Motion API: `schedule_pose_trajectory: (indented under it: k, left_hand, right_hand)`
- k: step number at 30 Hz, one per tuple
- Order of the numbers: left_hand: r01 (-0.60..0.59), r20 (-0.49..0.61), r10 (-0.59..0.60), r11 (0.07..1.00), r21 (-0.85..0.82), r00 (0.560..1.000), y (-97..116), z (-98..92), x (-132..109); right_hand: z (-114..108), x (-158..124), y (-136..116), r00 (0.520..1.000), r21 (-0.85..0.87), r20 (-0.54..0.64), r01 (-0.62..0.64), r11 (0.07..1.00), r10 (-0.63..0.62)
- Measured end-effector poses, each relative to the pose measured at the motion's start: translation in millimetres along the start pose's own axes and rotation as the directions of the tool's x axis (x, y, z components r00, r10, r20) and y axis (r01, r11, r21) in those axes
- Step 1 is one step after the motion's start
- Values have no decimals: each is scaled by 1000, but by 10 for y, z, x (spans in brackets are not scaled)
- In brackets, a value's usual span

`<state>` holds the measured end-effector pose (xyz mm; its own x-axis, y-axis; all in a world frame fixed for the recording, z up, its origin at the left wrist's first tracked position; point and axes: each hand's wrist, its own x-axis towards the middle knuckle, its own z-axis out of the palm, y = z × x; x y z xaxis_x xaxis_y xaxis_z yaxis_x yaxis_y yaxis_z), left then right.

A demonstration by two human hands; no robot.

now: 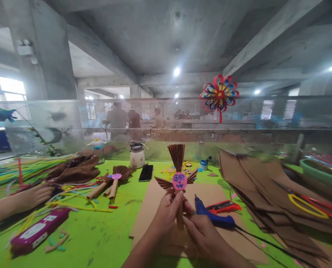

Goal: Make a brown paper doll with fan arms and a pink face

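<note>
Upright in front of me is a brown paper figure (179, 181) with pleated fans at its top and sides and a pink disc bearing a blue drawn face. Its brown paper tube stem runs down between my hands. My left hand (166, 210) closes round the stem just below the disc, thumb in front. Lower and to the right, my right hand (198, 227) grips the same stem with its fingers curled. A blue hot glue gun (213, 216) lies beside my right hand, nozzle pointing up-left. Under both hands is a cardboard sheet (146, 212).
At left, another person's hand (36, 195) rests near pipe cleaners (21, 173) and a purple box (40, 229). Similar paper figures (115, 182), a phone (146, 173) and a jar (137, 155) stand or lie behind. Brown paper sheets (255, 190), scissors (308, 206) and red-handled pliers (224, 207) are at right.
</note>
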<state>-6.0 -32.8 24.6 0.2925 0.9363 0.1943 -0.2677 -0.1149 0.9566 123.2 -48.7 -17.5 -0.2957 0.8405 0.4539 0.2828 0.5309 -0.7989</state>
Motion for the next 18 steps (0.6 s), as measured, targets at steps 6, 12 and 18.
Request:
schedule_pose_trajectory:
  k: [6, 12, 18]
  left_hand:
    - [-36, -33, 37, 999, 12, 999, 50, 6, -6]
    - [23, -15, -23, 1000, 2, 1000, 52, -1, 6]
    - [75, 51, -79, 995, 72, 996, 66, 5, -14]
  right_hand:
    - [-152, 57, -41, 998, -152, -20, -64, 986, 62]
    - [-307, 91, -133, 984, -58, -162, -77, 995, 67]
    - [-709, 175, -268, 901, 89, -416, -92, 992, 121]
